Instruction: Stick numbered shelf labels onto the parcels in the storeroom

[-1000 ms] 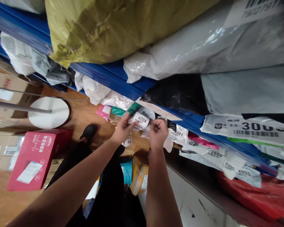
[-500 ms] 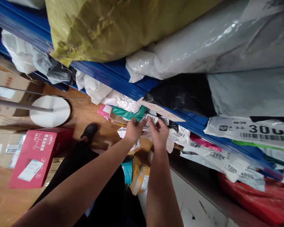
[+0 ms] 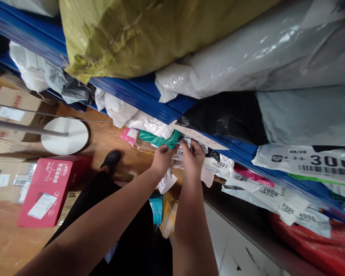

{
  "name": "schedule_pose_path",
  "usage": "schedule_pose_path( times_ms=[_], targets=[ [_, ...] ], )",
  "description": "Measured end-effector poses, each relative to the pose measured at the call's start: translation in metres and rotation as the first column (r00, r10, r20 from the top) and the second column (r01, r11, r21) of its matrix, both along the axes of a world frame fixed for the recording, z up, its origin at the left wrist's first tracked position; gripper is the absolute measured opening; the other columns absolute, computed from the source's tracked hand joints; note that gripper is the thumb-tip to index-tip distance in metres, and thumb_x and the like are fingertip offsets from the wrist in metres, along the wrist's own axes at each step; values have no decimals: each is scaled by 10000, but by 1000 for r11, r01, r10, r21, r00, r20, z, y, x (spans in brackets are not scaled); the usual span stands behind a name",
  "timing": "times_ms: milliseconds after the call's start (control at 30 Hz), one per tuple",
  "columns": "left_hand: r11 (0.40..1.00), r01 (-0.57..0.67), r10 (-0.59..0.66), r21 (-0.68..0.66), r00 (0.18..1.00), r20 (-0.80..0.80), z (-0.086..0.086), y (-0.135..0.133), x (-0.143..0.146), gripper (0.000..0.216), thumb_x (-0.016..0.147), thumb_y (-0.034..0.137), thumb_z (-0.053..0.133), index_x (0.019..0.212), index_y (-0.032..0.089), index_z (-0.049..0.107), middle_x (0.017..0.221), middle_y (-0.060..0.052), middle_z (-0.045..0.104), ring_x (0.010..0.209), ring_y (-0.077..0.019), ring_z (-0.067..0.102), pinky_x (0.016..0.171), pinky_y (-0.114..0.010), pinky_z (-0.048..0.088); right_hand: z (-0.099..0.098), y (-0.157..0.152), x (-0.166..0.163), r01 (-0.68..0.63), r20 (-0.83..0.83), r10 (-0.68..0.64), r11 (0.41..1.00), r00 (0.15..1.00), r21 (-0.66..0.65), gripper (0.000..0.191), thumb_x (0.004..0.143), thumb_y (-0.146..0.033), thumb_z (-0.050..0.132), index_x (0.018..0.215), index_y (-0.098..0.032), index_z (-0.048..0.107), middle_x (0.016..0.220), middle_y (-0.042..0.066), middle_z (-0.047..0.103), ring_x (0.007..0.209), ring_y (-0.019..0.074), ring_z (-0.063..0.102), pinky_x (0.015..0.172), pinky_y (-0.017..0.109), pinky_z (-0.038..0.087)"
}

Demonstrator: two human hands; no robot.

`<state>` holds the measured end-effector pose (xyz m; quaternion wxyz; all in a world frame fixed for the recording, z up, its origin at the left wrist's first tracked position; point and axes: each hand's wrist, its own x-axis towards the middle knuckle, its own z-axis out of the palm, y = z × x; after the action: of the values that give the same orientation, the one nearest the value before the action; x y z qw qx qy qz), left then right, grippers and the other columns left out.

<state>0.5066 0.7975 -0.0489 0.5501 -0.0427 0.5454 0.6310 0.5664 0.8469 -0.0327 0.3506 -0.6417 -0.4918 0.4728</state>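
Both hands, the left hand and the right hand, pinch closed on the green poly mailer at the blue shelf front edge; probably light, soft, slippery: grip bunched film.

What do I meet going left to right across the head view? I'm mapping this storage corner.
Red box → white round base → black shoe → left hand → right hand → label 2008 → red bag.
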Motion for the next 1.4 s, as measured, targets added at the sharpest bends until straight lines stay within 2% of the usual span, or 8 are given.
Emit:
schedule_pose_path(
  times_ms=[200,400,667,900,1033,1167,1333,1400],
  targets=[
    [1000,6,-5,-10,998,63,0,-4,-2,483,396,485,822,527,181,470,457,84,404,446,-48,314,466,-218,239,3,0,-6,48,174,-55,998,983,43,241,579,-337,668,743,-161,645,784,59,712,794,227,642,792,355,498],
    [993,-12,12,-116,1000,-1,-7,-7,7,451,563,530,726,506,186,439,457,72,382,476,-62,310,488,-234,257,-4,-1,-8,66,192,-85,993,978,101,197,590,-320,662,703,-163,622,743,51,684,786,218,633,769,327,498],
    [988,152,-155,-34,980,-128,-10,-18,2,466,638,579,650,499,182,450,486,58,383,514,-85,340,526,-238,297,-10,-8,-9,113,185,-151,972,971,204,259,582,-386,667,707,-164,625,753,80,691,781,234,640,764,355,518],
    [918,392,-388,-62,850,-356,-2,-56,-12,358,731,415,654,520,175,493,495,55,409,533,-96,376,526,-223,275,-18,-13,-6,142,219,-188,968,957,209,329,588,-462,676,701,-163,599,742,96,674,715,237,636,713,386,532],
    [831,513,-550,-215,699,-458,-7,-91,-20,322,813,416,562,601,174,554,508,52,432,512,-94,389,511,-216,287,-23,-8,-2,85,209,-156,946,966,312,532,589,-463,685,981,-130,547,879,121,677,827,239,653,788,387,530],
    [893,436,-440,-114,789,-429,-18,-104,-39,237,810,400,584,795,167,626,677,7,596,613,-120,509,599,-223,384,-31,3,8,-70,333,-56,933,941,354,663,629,-425,669,1167,-106,448,978,145,678,922,251,648,838,391,510],
    [987,83,-69,138,992,-105,-18,-79,-65,297,653,381,758,750,186,558,681,15,638,631,-122,574,667,-237,452,-20,5,12,-2,357,-136,933,924,360,330,741,-403,500,936,-144,566,854,140,681,874,295,647,772,415,506],
    [976,83,-79,201,996,-30,-18,-66,-73,341,623,402,775,787,192,562,675,22,645,611,-118,583,683,-254,467,-5,-3,3,40,375,-238,884,896,466,266,765,-399,489,874,-168,566,858,147,666,843,289,633,745,421,504]
  ],
)
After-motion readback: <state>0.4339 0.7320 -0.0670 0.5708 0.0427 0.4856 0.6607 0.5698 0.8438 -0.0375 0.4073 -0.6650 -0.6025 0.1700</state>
